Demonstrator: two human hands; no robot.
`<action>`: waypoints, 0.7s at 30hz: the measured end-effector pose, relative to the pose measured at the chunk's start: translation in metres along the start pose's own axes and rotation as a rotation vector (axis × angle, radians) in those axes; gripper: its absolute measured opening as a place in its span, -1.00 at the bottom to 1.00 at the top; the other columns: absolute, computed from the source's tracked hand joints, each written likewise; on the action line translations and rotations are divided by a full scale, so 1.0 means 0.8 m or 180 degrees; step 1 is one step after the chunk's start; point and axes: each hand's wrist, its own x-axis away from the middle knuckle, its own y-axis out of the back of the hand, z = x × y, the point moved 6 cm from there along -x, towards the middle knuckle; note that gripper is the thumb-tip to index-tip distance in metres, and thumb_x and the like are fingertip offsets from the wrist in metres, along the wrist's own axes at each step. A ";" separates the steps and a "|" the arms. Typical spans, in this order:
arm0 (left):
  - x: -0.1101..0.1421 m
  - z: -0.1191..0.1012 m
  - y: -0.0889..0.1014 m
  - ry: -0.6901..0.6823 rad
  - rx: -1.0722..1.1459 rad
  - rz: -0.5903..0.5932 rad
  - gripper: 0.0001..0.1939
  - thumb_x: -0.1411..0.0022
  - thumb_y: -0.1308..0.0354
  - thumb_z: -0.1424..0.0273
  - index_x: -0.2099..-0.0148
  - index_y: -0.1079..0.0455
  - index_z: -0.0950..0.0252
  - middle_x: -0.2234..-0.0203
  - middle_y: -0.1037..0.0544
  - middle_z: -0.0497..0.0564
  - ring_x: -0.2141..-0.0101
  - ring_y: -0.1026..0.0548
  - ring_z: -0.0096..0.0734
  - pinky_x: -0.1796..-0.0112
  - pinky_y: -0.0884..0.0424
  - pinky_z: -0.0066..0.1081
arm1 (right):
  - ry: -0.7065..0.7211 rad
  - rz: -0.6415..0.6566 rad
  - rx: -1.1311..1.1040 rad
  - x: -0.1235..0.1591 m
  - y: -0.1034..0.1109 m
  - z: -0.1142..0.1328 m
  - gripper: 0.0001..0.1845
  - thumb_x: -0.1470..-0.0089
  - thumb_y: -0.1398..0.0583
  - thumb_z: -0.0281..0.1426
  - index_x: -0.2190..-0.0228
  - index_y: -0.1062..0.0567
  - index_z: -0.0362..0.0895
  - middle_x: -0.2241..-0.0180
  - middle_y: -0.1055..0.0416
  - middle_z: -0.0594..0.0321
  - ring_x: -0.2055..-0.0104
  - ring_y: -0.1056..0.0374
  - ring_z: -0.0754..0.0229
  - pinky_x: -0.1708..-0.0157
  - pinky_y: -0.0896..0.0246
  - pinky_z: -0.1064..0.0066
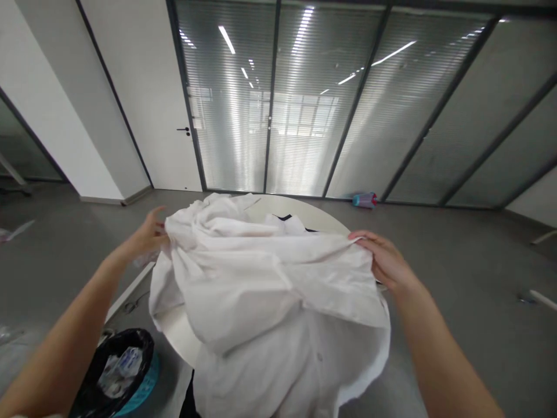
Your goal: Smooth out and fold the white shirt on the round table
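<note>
A white shirt (261, 290) with a small button on its front is spread over a round white table (322, 212), its lower part hanging toward me. My left hand (148, 237) is at the shirt's left edge, thumb and some fingers closed on the fabric, one finger sticking up. At the opposite edge, my right hand (385, 258) pinches the cloth between thumb and fingers. Between the two hands the fabric is stretched, with loose folds below and a bunched heap behind on the left. Small dark patches show behind the shirt.
Below my left arm stands a blue waste basket (145, 386) with a black liner and crumpled rubbish inside. A blue and pink striped object (364, 200) lies on the floor by the glass partition (300, 104). A white door (148, 87) is at the back left.
</note>
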 end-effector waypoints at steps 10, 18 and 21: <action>0.101 -0.188 -0.199 -0.1905 -0.0315 0.2330 -0.52 -0.25 -0.05 0.46 -0.22 -0.30 0.16 -0.18 -0.33 0.11 -0.14 -0.36 -0.21 -0.13 -0.30 -0.23 | -0.0521 0.1048 -0.0521 0.029 -0.050 -0.060 -0.58 -0.12 -0.23 -0.09 0.04 -0.53 -0.01 0.05 -0.50 0.11 0.05 -0.44 0.09 0.06 -0.38 0.22; 0.120 -0.162 -0.210 -0.1767 -0.0253 0.3221 -0.52 -0.12 -0.26 0.39 -0.12 -0.44 0.11 -0.14 -0.42 0.09 -0.09 -0.41 -0.12 -0.12 -0.30 -0.17 | 0.1016 0.0841 0.0998 0.012 -0.048 -0.074 -0.65 -0.06 -0.22 -0.33 0.09 -0.60 0.10 0.03 -0.37 0.15 -0.08 -0.30 0.04 -0.14 -0.20 0.04; 0.118 -0.154 -0.195 -0.1629 -0.0194 0.2791 -0.74 -0.32 -0.09 0.28 0.04 -0.53 0.20 0.03 -0.53 0.14 0.05 -0.50 -0.21 0.00 -0.38 -0.27 | 0.1351 0.0596 0.0970 -0.001 -0.051 -0.080 -0.84 0.02 -0.29 -0.32 0.33 -0.66 0.06 0.06 -0.33 0.10 -0.02 -0.32 0.01 -0.08 -0.26 0.05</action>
